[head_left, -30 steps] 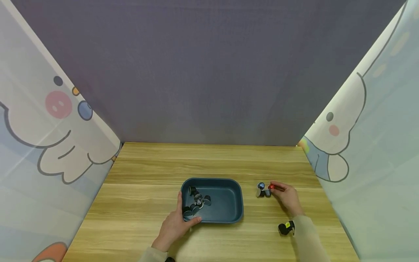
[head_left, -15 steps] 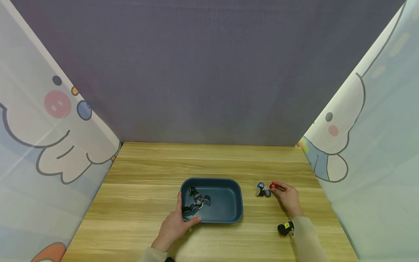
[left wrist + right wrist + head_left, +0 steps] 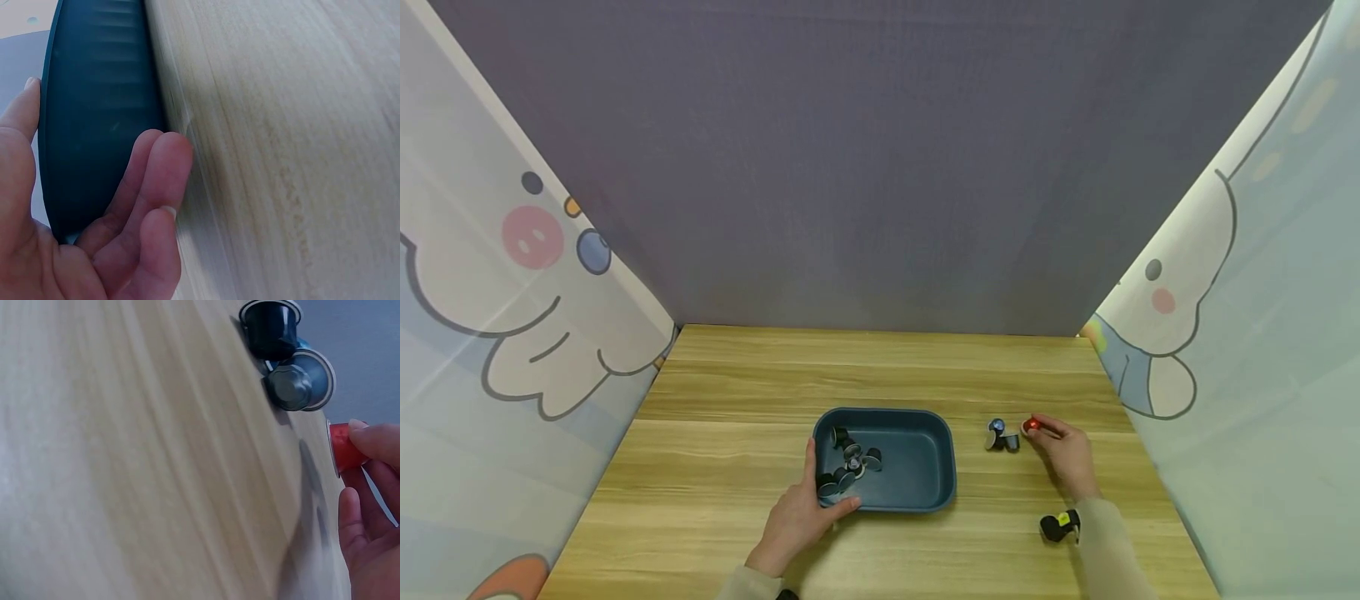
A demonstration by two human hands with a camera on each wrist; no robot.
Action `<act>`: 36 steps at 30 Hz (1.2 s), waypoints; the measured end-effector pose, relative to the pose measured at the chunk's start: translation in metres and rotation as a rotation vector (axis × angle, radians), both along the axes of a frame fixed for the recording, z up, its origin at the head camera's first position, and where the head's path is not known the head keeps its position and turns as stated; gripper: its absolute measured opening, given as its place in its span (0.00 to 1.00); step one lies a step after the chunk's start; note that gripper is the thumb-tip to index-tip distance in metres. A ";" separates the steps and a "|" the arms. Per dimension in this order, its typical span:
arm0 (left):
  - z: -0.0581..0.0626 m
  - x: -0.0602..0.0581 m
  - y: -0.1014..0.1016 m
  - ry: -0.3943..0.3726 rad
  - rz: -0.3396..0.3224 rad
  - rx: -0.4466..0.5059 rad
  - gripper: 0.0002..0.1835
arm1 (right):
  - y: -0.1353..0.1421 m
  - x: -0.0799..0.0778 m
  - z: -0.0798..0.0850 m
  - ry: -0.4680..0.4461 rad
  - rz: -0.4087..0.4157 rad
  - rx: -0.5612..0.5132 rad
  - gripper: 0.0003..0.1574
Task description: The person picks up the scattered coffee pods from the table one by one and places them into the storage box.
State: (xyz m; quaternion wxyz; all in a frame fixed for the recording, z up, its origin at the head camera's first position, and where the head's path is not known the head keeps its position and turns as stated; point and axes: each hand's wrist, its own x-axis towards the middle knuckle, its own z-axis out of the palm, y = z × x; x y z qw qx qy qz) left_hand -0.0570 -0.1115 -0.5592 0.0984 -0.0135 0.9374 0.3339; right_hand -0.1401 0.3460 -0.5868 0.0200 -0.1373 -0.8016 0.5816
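Note:
My right hand (image 3: 1070, 461) pinches a red coffee capsule (image 3: 1032, 424) between thumb and fingers. In the right wrist view the red capsule (image 3: 345, 447) lies on its side in the grip, its rim facing the other capsules. Just left of it on the table sit a blue capsule (image 3: 997, 425), a grey one (image 3: 1012, 443) and a black one (image 3: 994, 440), close together. My left hand (image 3: 800, 514) grips the near left corner of a dark blue tray (image 3: 917, 507), thumb at the front rim. In the left wrist view several curled fingers (image 3: 167, 169) lie by the tray's outer wall (image 3: 103, 125).
Several dark capsules (image 3: 873, 458) lie in the left half of the tray. A black device with a yellow mark (image 3: 1055, 527) is at the right wrist. A grey panel (image 3: 880, 208) rises behind the wooden table (image 3: 700, 433), with printed cloth (image 3: 1270, 375) at both sides.
My right hand has drawn the red capsule a little to the right, widening its gap from the group. The left hand and the tray have stayed in place.

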 end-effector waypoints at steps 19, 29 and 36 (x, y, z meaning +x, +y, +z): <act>-0.005 -0.002 0.000 0.014 0.011 -0.005 0.70 | -0.006 -0.002 0.025 0.076 -0.008 0.191 0.25; -0.004 -0.003 0.000 0.002 0.015 -0.004 0.70 | -0.012 -0.002 0.038 0.082 0.025 0.159 0.29; -0.006 -0.003 0.000 0.003 0.015 -0.010 0.70 | -0.017 -0.003 0.044 0.090 0.050 0.156 0.30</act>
